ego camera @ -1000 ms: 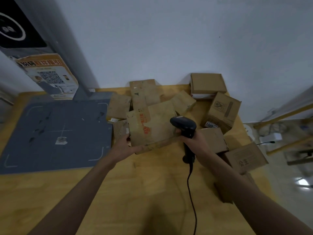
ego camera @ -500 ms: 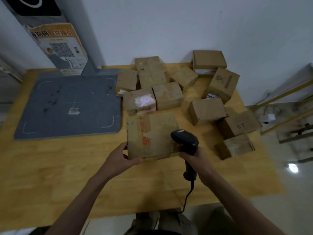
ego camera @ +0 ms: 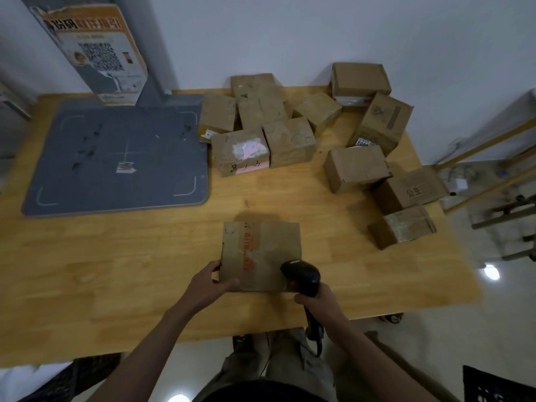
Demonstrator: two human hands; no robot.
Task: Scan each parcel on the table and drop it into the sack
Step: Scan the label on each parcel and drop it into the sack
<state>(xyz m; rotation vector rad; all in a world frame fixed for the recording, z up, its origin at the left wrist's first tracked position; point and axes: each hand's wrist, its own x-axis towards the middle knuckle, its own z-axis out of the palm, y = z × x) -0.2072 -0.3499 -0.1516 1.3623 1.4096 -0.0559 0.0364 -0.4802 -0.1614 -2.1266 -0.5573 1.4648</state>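
Grip by grip: the left hand [ego camera: 209,281] is clasped on the near-left corner of the parcel [ego camera: 259,255], and the right hand [ego camera: 317,300] is wrapped round the handle of the black scanner [ego camera: 301,276], whose head is held over the parcel's near-right corner. The parcel is held low over the tabletop [ego camera: 145,262], near its front edge, well apart from the other parcels [ego camera: 290,140] at the back. No barcode label is seen on the upper face, so the parcel should probably be turned until one is presented squarely. It is seen as a flat, worn brown carton with red print down its left part and tape across it
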